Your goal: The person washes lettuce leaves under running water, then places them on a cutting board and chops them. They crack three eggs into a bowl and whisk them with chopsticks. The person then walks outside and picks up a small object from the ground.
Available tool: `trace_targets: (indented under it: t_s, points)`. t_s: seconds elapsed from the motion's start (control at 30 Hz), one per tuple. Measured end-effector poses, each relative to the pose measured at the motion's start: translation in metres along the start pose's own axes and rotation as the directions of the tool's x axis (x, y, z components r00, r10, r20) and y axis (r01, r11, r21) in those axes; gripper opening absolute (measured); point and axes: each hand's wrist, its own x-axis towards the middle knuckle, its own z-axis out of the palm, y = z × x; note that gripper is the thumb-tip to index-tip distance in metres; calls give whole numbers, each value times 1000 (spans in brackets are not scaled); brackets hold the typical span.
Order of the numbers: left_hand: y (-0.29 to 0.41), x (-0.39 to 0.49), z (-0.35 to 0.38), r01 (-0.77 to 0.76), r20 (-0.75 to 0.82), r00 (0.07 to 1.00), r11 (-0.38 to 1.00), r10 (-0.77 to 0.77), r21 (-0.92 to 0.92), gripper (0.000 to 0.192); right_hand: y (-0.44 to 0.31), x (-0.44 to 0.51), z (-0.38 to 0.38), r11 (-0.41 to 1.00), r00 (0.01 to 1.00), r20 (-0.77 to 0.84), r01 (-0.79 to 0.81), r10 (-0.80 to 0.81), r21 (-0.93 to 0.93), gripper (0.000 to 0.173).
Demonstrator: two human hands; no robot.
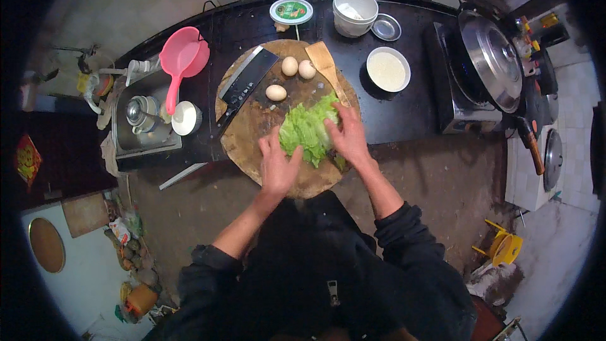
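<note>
A pile of green lettuce leaves (308, 130) lies on the near part of a round wooden chopping board (246, 151). My left hand (279, 163) is at the pile's left side, fingers spread against its edge. On the right side my right hand (348, 135) touches the leaves, thumb and fingers apart. A wooden spatula (323, 62) rests on the board, its handle end close to my right fingers. Three eggs (276, 93) sit beyond the lettuce, and a black-bladed cleaver (250, 76) lies along the board's left side.
At left are a sink (142, 144) with dishes, a pink strainer (182, 54) and a white bowl (186, 118). Behind the board stand a lidded tub (291, 11) and a white bucket (355, 12). A bowl of pale grains (388, 69) and a lidded wok (492, 61) on a stove are at right.
</note>
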Motion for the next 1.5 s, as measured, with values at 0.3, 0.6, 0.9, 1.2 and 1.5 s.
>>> trace_targets:
  t_s: [0.3,0.6,0.9,1.2,1.5]
  points:
    - [-35,12,-12,-159,-55,986,987,157,-34,46,12,17,-30,957,988,38,-157,152,244,34]
    - [-34,86,-22,-237,-225,940,966,256,105,47,19,33,-29,990,993,-69,-90,98,111,23]
    - [9,140,-11,-189,-85,969,921,230,341,60,13,27,-46,982,976,-120,-177,184,63,19]
    - [-7,145,-18,-469,-19,864,817,504,336,44,-20,31,-38,981,975,-161,-132,154,142,17]
    - [-32,106,-94,-403,174,915,825,364,396,20,-52,29,-11,973,982,-118,-125,150,194,19]
